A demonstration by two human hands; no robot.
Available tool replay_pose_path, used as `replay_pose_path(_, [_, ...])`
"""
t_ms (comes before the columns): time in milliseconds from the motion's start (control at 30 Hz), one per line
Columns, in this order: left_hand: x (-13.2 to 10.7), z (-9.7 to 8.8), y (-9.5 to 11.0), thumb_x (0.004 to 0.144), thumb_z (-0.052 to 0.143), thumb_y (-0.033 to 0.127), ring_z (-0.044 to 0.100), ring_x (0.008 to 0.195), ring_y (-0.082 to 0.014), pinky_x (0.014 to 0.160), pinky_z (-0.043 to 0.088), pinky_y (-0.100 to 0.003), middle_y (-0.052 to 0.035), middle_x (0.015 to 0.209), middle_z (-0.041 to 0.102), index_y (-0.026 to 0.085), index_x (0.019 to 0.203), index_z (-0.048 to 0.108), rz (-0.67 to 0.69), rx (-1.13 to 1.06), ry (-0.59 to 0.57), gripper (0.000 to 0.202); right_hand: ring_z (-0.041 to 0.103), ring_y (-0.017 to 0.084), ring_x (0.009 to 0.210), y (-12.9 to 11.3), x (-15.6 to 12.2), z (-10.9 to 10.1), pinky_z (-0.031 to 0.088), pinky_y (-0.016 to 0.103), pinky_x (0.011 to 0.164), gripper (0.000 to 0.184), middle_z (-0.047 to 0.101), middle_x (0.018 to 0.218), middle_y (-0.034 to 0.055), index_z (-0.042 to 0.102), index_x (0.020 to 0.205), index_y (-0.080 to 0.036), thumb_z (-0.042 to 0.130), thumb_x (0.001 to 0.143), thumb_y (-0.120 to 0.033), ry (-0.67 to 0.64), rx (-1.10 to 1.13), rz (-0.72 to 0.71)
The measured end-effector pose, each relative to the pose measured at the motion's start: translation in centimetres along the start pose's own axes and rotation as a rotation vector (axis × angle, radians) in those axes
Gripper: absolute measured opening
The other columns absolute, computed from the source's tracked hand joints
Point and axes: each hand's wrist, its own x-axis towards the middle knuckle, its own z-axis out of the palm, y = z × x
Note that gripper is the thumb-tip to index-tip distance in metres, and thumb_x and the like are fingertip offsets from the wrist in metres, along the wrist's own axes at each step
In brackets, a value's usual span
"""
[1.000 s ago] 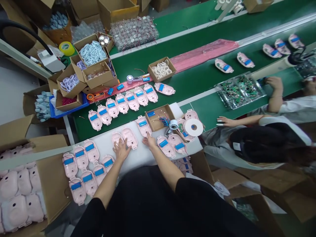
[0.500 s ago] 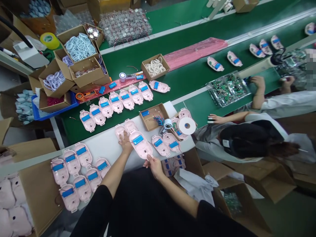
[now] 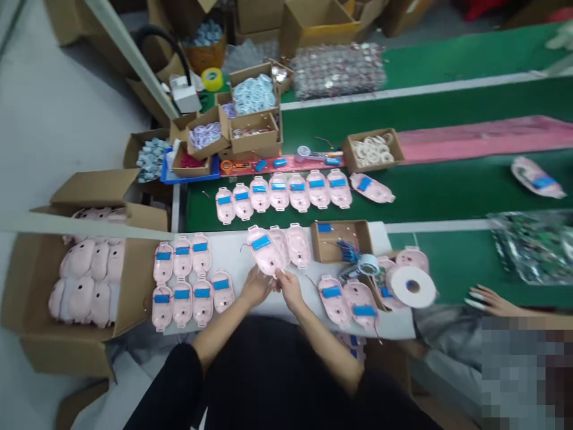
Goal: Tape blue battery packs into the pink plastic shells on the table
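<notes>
Right hand (image 3: 290, 288): grip pinched on near end of pink shell (image 3: 269, 258), over the desk (image 3: 233, 246), partly covering a bare shell (image 3: 280, 239). Left hand (image 3: 256, 286) beside it; can't tell its grip. Likely mid-handling; next move calls for keeping the wire (image 3: 243, 246) clear.

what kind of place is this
Most likely a factory assembly line for small electronics: pink shells fitted with blue parts lie in rows, a long green work surface crosses the view, and plastic-wrapped circuit boards lie at the right.
</notes>
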Motion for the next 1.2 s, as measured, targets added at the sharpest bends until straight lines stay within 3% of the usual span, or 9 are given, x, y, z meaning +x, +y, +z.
replay_pose_path(133, [-13.7, -1.2, -2.8, 0.1, 0.051, 0.031, 0.051, 0.14, -0.0317, 0.119, 0.044, -0.056, -0.0118, 0.138, 0.066, 0.023, 0.129, 0.069, -0.118, -0.011, 0.09, 0.034, 0.039, 0.01, 0.046, -3.1, 8.7, 11.5, 0.027, 0.025, 0.046, 0.041, 0.06, 0.053, 0.0004, 0.062, 0.07, -0.016, 0.065, 0.094, -0.049, -0.162, 0.023, 0.156])
replay_pose_path(267, [-27.2, -1.3, -5.3, 0.104, 0.045, 0.037, 0.065, 0.123, -0.0274, 0.111, 0.052, -0.051, -0.0098, 0.127, 0.072, 0.027, 0.124, 0.07, -0.507, -0.044, 0.359, 0.034, 0.03, 0.008, 0.045, -4.4, 14.5, 23.2, 0.023, 0.022, 0.045, 0.034, 0.057, 0.054, -0.0042, 0.056, 0.079, -0.017, 0.05, 0.105, -0.039, -0.21, -0.016, 0.207])
replay_pose_path(433, [-38.2, -4.5, -9.2, 0.102, 0.045, 0.04, 0.069, 0.116, -0.028, 0.106, 0.055, -0.05, -0.0107, 0.119, 0.075, 0.023, 0.121, 0.071, -0.779, -0.037, 0.641, 0.037, 0.023, 0.009, 0.04, -3.2, 16.7, 30.3, 0.02, 0.019, 0.04, 0.04, 0.051, 0.052, -0.0074, 0.041, 0.076, -0.025, 0.052, 0.103, -0.053, -0.252, -0.097, 0.224])
replay_pose_path(667, [-40.7, -20.4, -28.3, 0.101, 0.049, 0.039, 0.061, 0.127, -0.0294, 0.112, 0.048, -0.043, -0.0168, 0.132, 0.068, 0.019, 0.134, 0.061, -0.897, 0.124, 0.704, 0.041, 0.041, 0.009, 0.04, 3.2, 11.1, 30.9, 0.027, 0.021, 0.037, 0.03, 0.063, 0.066, 0.0022, 0.064, 0.087, -0.019, 0.059, 0.092, -0.049, -0.023, -0.177, 0.012])
replay_pose_path(800, [-37.8, -25.6, -38.2, 0.086, 0.073, 0.038, 0.042, 0.146, -0.0399, 0.122, 0.034, -0.051, -0.0244, 0.156, 0.046, 0.013, 0.15, 0.048, -0.926, 0.122, 0.542, 0.073, 0.057, 0.012, 0.052, 8.5, 3.5, 41.3, 0.043, 0.023, 0.047, 0.021, 0.071, 0.075, 0.0033, 0.07, 0.096, -0.019, 0.068, 0.086, -0.038, -0.299, -0.354, -0.078])
replay_pose_path(900, [-38.5, -26.3, -41.1, 0.084, 0.069, 0.029, 0.052, 0.138, -0.0356, 0.118, 0.039, -0.044, -0.0218, 0.15, 0.054, 0.013, 0.15, 0.05, -0.926, 0.06, 0.497, 0.07, 0.061, 0.013, 0.061, 12.7, 0.7, 52.6, 0.047, 0.023, 0.056, 0.01, 0.074, 0.08, 0.0012, 0.072, 0.093, -0.019, 0.069, 0.088, -0.027, -0.617, -0.586, -0.04])
replay_pose_path(1000, [-42.4, -26.3, -41.7, 0.09, 0.056, 0.028, 0.068, 0.113, -0.0323, 0.104, 0.05, -0.041, -0.0198, 0.124, 0.071, 0.013, 0.143, 0.058, -0.992, -0.008, 0.646, 0.055, 0.059, 0.011, 0.057, 16.7, 0.2, 62.0, 0.046, 0.024, 0.059, 0.011, 0.071, 0.072, 0.0003, 0.07, 0.085, -0.016, 0.067, 0.092, -0.024, -0.672, -0.77, 0.04])
replay_pose_path(1100, [-48.0, -26.2, -41.5, 0.095, 0.045, 0.031, 0.072, 0.098, -0.0305, 0.092, 0.055, -0.04, -0.0177, 0.106, 0.077, 0.012, 0.129, 0.068, -1.089, -0.06, 0.853, 0.045, 0.057, 0.011, 0.052, 20.6, 0.1, 67.9, 0.048, 0.027, 0.06, 0.029, 0.061, 0.056, -0.0018, 0.067, 0.076, -0.017, 0.066, 0.096, -0.037, -0.623, -0.869, 0.112])
replay_pose_path(1200, [-52.9, -25.5, -40.4, 0.089, 0.052, 0.036, 0.072, 0.096, -0.0267, 0.086, 0.058, -0.036, -0.0124, 0.105, 0.078, 0.014, 0.118, 0.072, -1.091, -0.332, 1.278, 0.042, 0.054, 0.012, 0.054, 23.9, -0.8, 71.3, 0.048, 0.028, 0.063, 0.036, 0.05, 0.048, -0.0059, 0.061, 0.068, -0.021, 0.072, 0.093, -0.044, -0.594, -0.894, 0.116])
